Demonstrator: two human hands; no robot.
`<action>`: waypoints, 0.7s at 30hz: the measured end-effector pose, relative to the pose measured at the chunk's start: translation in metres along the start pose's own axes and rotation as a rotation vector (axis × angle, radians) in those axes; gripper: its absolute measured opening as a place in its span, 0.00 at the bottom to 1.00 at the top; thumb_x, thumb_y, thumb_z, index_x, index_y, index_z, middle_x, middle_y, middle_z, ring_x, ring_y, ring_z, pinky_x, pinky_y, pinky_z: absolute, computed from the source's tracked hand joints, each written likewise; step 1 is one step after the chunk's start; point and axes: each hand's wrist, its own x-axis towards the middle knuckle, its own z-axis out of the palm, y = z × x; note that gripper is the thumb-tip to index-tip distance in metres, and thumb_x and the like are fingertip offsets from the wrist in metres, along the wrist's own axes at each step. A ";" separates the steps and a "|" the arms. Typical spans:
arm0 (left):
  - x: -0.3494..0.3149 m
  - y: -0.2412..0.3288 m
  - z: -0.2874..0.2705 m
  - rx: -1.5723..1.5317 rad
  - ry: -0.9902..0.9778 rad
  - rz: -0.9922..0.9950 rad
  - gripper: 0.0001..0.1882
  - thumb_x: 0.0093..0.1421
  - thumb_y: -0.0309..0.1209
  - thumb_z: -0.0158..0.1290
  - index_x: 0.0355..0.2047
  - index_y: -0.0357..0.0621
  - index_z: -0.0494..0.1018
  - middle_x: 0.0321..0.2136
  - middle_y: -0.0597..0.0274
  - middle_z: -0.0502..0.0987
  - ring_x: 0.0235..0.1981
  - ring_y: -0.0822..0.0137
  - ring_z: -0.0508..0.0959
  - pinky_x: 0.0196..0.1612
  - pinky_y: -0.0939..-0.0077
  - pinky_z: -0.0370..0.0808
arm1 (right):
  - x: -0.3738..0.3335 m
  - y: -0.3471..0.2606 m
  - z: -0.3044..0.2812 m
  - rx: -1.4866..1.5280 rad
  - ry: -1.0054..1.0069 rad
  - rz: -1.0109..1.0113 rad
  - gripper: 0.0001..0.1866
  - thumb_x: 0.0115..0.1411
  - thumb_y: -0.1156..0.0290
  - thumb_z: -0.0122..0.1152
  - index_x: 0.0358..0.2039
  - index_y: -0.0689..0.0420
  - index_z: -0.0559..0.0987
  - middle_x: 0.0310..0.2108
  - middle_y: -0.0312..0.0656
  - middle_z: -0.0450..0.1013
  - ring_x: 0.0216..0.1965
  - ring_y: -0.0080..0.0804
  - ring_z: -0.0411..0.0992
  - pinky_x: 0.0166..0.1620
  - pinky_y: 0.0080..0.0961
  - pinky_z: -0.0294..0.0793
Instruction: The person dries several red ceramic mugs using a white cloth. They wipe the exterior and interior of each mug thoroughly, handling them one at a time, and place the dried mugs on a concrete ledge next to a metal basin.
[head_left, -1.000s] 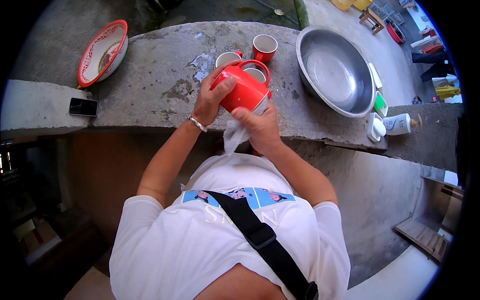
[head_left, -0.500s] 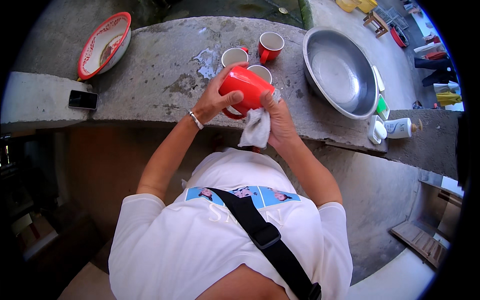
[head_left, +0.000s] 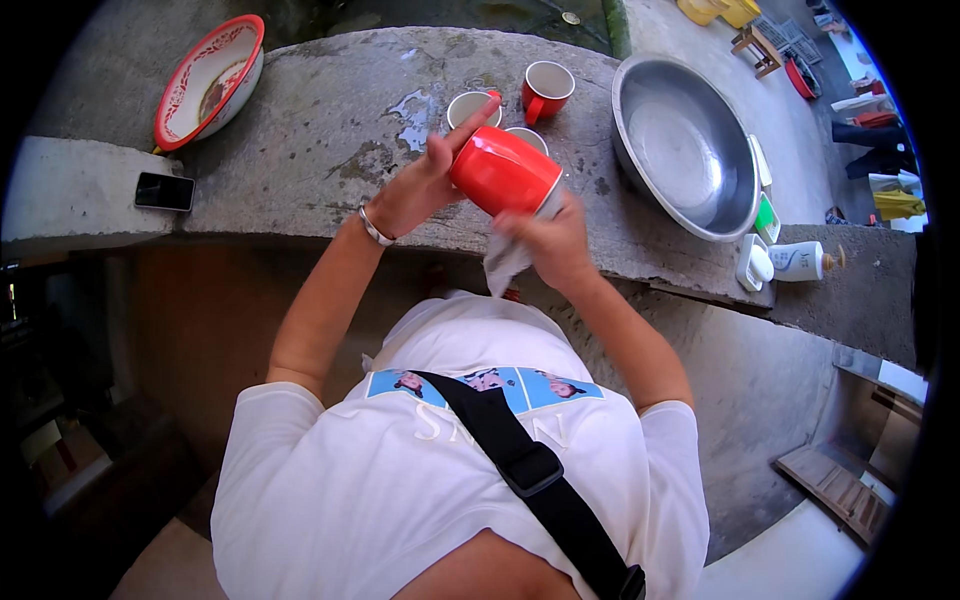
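Note:
A red mug (head_left: pixel 507 172) is held up on its side between my hands, over the near edge of a concrete slab. My left hand (head_left: pixel 418 188) supports its closed end, fingers stretched along it and thumb lifted off; the handle is out of sight. At the rim end, my right hand (head_left: pixel 556 240), slightly blurred, grips a white cloth (head_left: pixel 506 262) that hangs below the mug. Just beyond stand a mug with a pale inside (head_left: pixel 473 108), a red mug (head_left: pixel 547 90) with its handle toward me, and another mug (head_left: pixel 530 138) partly covered by the held one.
On the concrete slab (head_left: pixel 310 110), a large metal basin (head_left: pixel 685 145) sits right of the mugs. An enamel basin (head_left: pixel 210 85) with a red rim lies far left, near a phone (head_left: pixel 164 192). A white soap dish (head_left: pixel 752 262) and pump bottle (head_left: pixel 797 261) stand at the right.
The held red mug has turned, its rim end now tipping lower right. My left thumb has come off its side, and my right hand with the cloth has shifted around the rim.

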 end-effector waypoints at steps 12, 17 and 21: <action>0.007 0.000 0.019 0.349 0.286 -0.073 0.37 0.55 0.55 0.54 0.57 0.43 0.62 0.45 0.57 0.71 0.46 0.69 0.72 0.46 0.77 0.73 | 0.014 0.042 -0.013 -1.050 -0.115 -0.735 0.22 0.45 0.72 0.71 0.41 0.63 0.75 0.40 0.46 0.74 0.40 0.44 0.73 0.41 0.32 0.73; 0.009 -0.007 -0.005 0.487 0.128 0.160 0.47 0.48 0.64 0.54 0.61 0.46 0.58 0.49 0.55 0.69 0.50 0.65 0.70 0.51 0.72 0.70 | 0.003 0.002 0.009 -0.196 0.081 -0.165 0.22 0.46 0.70 0.71 0.41 0.62 0.74 0.38 0.44 0.74 0.36 0.35 0.74 0.37 0.29 0.75; 0.010 -0.009 -0.002 0.499 0.162 0.319 0.44 0.48 0.59 0.57 0.58 0.46 0.61 0.48 0.57 0.71 0.47 0.66 0.72 0.53 0.73 0.68 | 0.007 -0.027 0.020 0.615 0.153 0.187 0.24 0.46 0.67 0.72 0.41 0.60 0.73 0.38 0.41 0.73 0.36 0.26 0.74 0.35 0.23 0.76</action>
